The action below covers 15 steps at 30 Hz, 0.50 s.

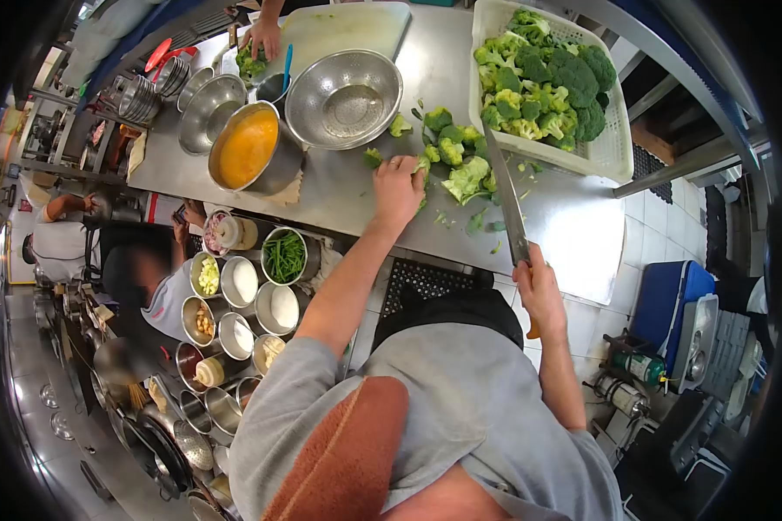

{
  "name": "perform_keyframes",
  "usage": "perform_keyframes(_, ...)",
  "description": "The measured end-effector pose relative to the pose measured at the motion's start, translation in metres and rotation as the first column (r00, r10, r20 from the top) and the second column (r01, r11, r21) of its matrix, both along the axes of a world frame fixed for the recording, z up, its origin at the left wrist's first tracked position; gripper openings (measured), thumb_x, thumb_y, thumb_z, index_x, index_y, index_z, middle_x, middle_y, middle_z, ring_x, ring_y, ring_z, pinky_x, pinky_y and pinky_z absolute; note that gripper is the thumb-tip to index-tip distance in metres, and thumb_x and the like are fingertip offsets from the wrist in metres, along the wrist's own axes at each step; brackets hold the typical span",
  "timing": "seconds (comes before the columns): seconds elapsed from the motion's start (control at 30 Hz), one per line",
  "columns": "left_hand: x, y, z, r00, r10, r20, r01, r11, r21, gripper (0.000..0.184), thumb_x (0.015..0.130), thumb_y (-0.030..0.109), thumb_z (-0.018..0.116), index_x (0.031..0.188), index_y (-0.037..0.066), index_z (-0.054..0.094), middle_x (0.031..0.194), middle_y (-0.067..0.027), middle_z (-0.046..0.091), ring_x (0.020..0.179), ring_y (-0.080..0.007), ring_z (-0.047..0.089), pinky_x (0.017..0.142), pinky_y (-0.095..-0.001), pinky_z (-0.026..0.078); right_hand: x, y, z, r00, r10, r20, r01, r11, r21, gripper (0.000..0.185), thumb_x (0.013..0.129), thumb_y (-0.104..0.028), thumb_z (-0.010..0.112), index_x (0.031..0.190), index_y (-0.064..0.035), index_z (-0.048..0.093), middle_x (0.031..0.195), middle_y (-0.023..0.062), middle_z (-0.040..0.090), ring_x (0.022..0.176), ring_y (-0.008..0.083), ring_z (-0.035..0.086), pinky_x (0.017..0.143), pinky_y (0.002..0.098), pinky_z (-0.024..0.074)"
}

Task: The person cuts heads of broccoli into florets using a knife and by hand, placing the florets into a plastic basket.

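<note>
My right hand (540,293) is wrapped round the handle of a large kitchen knife (508,195), its long blade pointing away from me over the steel table. My left hand (399,193) rests near the table's front edge, fingers curled against a green piece of broccoli (422,174) that they partly cover. Between the hand and the blade lie cut broccoli florets (450,149), a pale broccoli stem piece (467,180) and scattered leaf bits. A perforated steel colander (344,97) stands just beyond my left hand.
A white crate (619,156) heaped with broccoli (547,82) stands at the far right. Left are a pot of orange liquid (248,152) and steel bowls. Another person's hand (263,36) touches greens by a cutting board (347,26). Ingredient containers (278,310) sit at my left.
</note>
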<state>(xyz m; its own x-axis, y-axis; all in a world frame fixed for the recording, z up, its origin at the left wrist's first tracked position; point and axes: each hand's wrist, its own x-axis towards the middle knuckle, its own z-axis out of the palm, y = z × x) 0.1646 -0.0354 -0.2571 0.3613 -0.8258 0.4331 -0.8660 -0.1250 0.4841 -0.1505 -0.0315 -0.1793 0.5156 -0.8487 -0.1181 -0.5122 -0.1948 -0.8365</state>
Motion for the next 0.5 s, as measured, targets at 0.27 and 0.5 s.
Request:
perform_keyframes(0.27,-0.009,-0.019,-0.007,0.967,0.102,-0.232,-0.126,0.988,-0.088,0.028,0.092,0.018,0.067,0.106,-0.005,0.057,0.093,-0.0227,0.064,0.089,-0.0409,0.060,0.082,-0.0505,0.046,-0.028,-0.044,0.007,0.991,0.118,-0.056,-0.118,0.993,-0.002,0.021,0.096,-0.004,0.050,0.116,-0.0032,0.045,0.068,0.0249,0.058,0.065,0.0482,0.058,0.060,0.0518,0.0431)
perform_keyframes(0.5,-0.065,-0.017,0.055,0.997,-0.014,0.081,0.022,0.995,-0.098,0.042,0.082,0.019,0.072,0.114,-0.001,0.054,0.118,-0.0277,0.057,0.105,-0.0426,0.055,0.096,-0.0498,0.042,-0.067,-0.083,0.005,0.977,0.208,-0.049,-0.210,0.977,-0.026,0.020,0.098,-0.008,0.049,0.116,-0.0011,0.046,0.072,0.0201,0.062,0.062,0.0380,0.061,0.060,0.0451,0.0472)
